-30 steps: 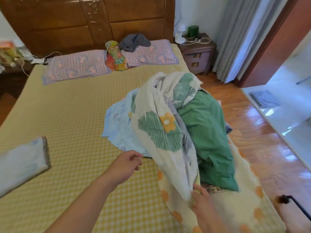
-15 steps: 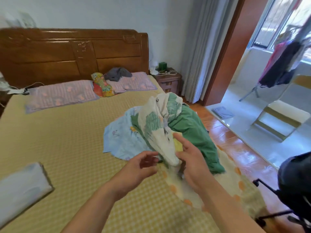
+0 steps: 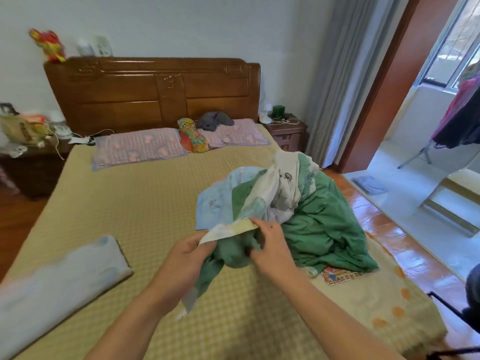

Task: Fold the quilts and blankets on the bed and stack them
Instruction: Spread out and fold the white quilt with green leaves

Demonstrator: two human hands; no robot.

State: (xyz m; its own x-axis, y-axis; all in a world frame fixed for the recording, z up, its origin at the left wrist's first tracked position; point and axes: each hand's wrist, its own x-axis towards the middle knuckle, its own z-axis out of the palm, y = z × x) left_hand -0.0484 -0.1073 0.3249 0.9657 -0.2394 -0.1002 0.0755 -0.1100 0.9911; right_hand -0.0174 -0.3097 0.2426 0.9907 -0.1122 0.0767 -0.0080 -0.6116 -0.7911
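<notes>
A crumpled green and white quilt (image 3: 319,216) lies heaped on the right half of the bed (image 3: 124,203), over a pale blue blanket (image 3: 215,203) and a cream blanket with orange dots (image 3: 384,294). My left hand (image 3: 187,253) and my right hand (image 3: 270,242) both grip one edge of the green and white quilt, lifted a little above the mattress in front of the heap. A folded pale blue blanket (image 3: 57,284) rests at the bed's near left.
Two purple pillows (image 3: 137,149), a colourful cushion (image 3: 193,139) and a grey item (image 3: 214,120) lie by the wooden headboard (image 3: 155,92). A bedside table (image 3: 285,131) and curtain (image 3: 337,87) stand at the right. Wooden floor (image 3: 389,229) runs along the bed's right side.
My view has risen. My left hand moved right and took hold of the quilt's edge. My right hand came up from the bed's near edge and holds the same edge beside the left.
</notes>
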